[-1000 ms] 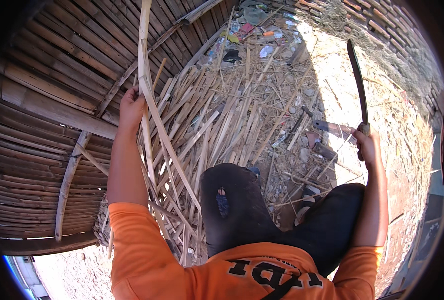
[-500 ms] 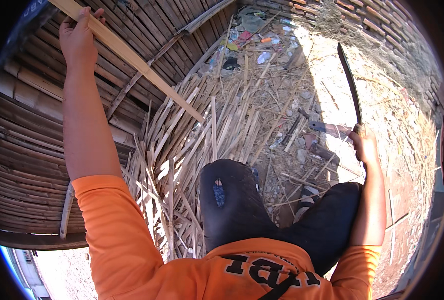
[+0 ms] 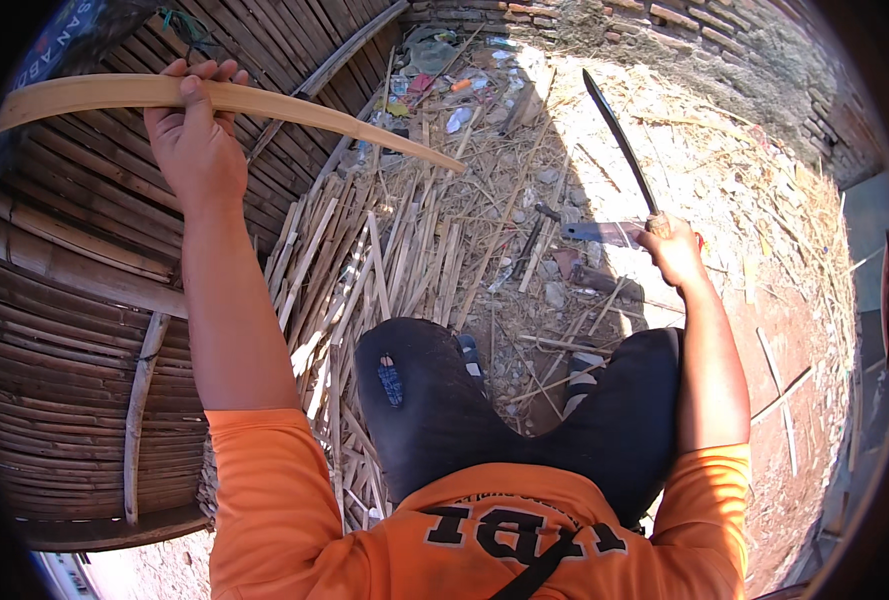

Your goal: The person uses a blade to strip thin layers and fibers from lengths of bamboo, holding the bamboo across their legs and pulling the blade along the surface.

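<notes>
My left hand [image 3: 199, 130] is raised at the upper left, its fingers closed round a long pale bamboo strip [image 3: 314, 113]. The strip runs from the left rim past my hand toward the middle, its tapering end free in the air. At the right, my right hand [image 3: 672, 248] grips the handle of a machete [image 3: 619, 140]. Its dark, narrow blade points away from me and slightly left. Another flat blade-like piece [image 3: 601, 232] lies on the ground just left of my right hand; part of it is hidden behind the fingers.
Several split bamboo sticks [image 3: 339, 260] lie heaped beside my left knee. A bamboo slat wall [image 3: 74, 390] stands at the left, a brick wall [image 3: 684, 30] at the back. Litter [image 3: 444, 80] lies in the far corner. A dark hammer-like tool [image 3: 532, 238] rests among debris ahead of my knees.
The bamboo strip has swung from a steep slant to nearly level as my left hand moved right and down. My right hand and the machete appear further left, along with the whole view.
</notes>
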Motion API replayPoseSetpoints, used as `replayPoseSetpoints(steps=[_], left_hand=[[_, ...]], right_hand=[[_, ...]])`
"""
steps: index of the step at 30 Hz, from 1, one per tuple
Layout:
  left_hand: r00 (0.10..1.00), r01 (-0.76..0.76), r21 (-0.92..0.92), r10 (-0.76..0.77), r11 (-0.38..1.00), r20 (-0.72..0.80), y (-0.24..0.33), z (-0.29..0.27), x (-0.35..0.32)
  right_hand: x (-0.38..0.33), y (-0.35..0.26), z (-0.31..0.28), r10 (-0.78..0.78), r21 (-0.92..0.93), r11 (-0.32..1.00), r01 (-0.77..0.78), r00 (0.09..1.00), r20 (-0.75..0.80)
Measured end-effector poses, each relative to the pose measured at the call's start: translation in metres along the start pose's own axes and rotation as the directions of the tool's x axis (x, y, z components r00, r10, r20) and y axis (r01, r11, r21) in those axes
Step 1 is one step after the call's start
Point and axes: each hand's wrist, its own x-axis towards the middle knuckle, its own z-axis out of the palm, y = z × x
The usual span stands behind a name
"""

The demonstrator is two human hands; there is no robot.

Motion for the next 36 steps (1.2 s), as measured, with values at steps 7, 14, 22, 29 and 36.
replayPoseSetpoints(steps=[7, 14, 22, 29, 36], left_hand=[[0.931, 0.331, -0.003, -0.326, 0.944, 0.165, -0.088, 0.038, -0.056], [0.894, 0.355, 0.030, -0.348, 0.934, 0.283, -0.090, 0.072, -0.048], [0.851, 0.369, 0.209, -0.420, 0.906, 0.317, -0.080, 0.090, -0.048], [0.813, 0.326, 0.219, -0.391, 0.920, 0.432, -0.070, 0.096, -0.067], [0.817, 0.204, 0.312, -0.337, 0.928, 0.468, -0.061, 0.115, -0.081]], right_hand=[[0.003, 0.009, -0.001, -0.025, 0.033, 0.999, 0.025, 1.000, 0.002], [-0.010, -0.012, -0.009, -0.112, 0.180, 0.975, 0.127, 0.990, -0.090], [-0.071, -0.118, -0.053, -0.278, 0.472, 0.824, 0.314, 0.949, -0.147], [-0.146, -0.218, -0.098, -0.492, 0.537, 0.711, 0.454, 0.867, -0.082], [-0.201, -0.278, -0.113, -0.650, 0.486, 0.605, 0.631, 0.744, -0.157]])
